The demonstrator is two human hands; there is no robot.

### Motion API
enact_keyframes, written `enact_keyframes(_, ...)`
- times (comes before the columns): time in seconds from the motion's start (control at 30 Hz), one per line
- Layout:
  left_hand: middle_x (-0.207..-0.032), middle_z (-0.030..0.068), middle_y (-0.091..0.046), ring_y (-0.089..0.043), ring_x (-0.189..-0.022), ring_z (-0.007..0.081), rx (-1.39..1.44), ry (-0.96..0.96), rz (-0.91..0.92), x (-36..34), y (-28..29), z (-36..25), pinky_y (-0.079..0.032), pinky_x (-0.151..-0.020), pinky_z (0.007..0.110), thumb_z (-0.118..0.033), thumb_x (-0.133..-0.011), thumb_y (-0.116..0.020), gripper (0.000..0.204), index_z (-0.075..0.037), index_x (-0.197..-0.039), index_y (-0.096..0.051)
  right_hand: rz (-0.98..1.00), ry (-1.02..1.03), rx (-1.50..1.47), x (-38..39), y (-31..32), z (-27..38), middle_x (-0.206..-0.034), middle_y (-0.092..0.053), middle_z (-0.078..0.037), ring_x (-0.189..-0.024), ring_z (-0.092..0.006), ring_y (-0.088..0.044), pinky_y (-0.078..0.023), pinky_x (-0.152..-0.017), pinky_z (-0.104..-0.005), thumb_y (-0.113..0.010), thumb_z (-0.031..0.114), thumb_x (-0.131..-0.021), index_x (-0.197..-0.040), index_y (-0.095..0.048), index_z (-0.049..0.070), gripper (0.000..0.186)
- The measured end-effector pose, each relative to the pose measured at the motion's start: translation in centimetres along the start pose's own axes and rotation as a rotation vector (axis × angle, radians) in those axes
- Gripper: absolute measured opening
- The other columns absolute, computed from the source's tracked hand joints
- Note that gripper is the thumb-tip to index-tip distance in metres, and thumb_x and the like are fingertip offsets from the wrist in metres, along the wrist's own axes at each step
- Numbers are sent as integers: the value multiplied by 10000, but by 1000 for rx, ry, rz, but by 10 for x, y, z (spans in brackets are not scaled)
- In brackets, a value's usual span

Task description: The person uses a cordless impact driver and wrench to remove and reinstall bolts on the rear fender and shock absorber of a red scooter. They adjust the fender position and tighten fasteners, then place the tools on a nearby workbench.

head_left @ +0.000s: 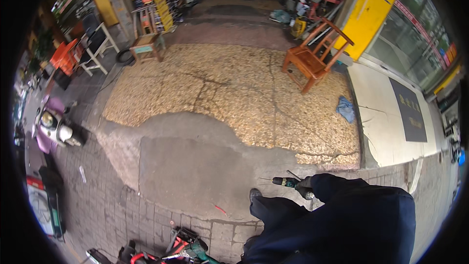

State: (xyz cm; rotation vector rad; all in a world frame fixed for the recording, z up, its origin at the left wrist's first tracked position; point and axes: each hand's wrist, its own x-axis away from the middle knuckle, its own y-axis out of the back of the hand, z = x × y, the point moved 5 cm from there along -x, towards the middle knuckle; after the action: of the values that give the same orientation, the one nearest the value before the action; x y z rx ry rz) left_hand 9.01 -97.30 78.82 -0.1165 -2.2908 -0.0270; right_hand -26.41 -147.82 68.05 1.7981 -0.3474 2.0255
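Observation:
My right hand, in a dark glove, is wrapped round the grip of a green and black power drill. The drill lies level in the view, a long thin bit pointing to the left. A dark rod sticks out beside its front end. Dark blue sleeve and clothing fill the lower right, and one grey shoe shows on the concrete left of the drill. My left hand is out of sight. A small red strip-like item lies on the ground nearby.
A wooden chair stands on the cracked pebbled floor, with a blue cloth near it. A wooden stool is at the far left. Red and green machinery sits at the lower edge; a parked scooter stands left.

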Motion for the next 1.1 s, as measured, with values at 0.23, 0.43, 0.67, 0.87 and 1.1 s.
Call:
enact_keyframes(0.23, -776, 60, -623, -601, -626, 216, -348, -28, 190, -97, -291, -125, -493, -509, 377, -63, -793, -654, 191, -75, -980, -614, -104, 31, -290, 2, 118, 78, -729, -648, -59, -585, -163, -586, -473, -545, -339, -821, 370, -673, -878, -700, 72, 381)
enact_keyframes(0.43, -782, 65, -621, -603, -637, 223, -477, -58, 258, -161, -450, -204, -496, -519, 381, -70, -792, -654, 193, -73, -980, -614, -257, -4, -460, 2, 199, 144, -705, -646, -54, -596, -161, -596, -476, -545, -329, -814, 342, -702, -899, -698, 48, 373)
enact_keyframes(0.67, -789, 71, -620, -605, -650, 232, -594, -129, 288, -234, -577, -328, -499, -530, 387, -79, -790, -654, 195, -72, -981, -614, -285, -40, -657, 11, 257, 266, -706, -647, -54, -599, -160, -598, -478, -547, -331, -812, 342, -706, -899, -697, 45, 373)
enact_keyframes(0.87, -796, 75, -618, -606, -661, 240, -739, -224, 419, -260, -765, -435, -502, -540, 392, -87, -789, -654, 197, -71, -981, -614, -274, -23, -815, 27, 313, 375, -707, -647, -54, -601, -159, -599, -480, -549, -333, -811, 342, -710, -900, -697, 43, 373)
enact_keyframes(1.1, -803, 81, -617, -608, -674, 248, -829, -221, 586, -282, -1050, -470, -505, -551, 397, -96, -787, -654, 201, -69, -982, -614, -255, 36, -890, -3, 435, 508, -708, -648, -54, -604, -158, -601, -482, -551, -335, -809, 343, -714, -901, -696, 40, 373)
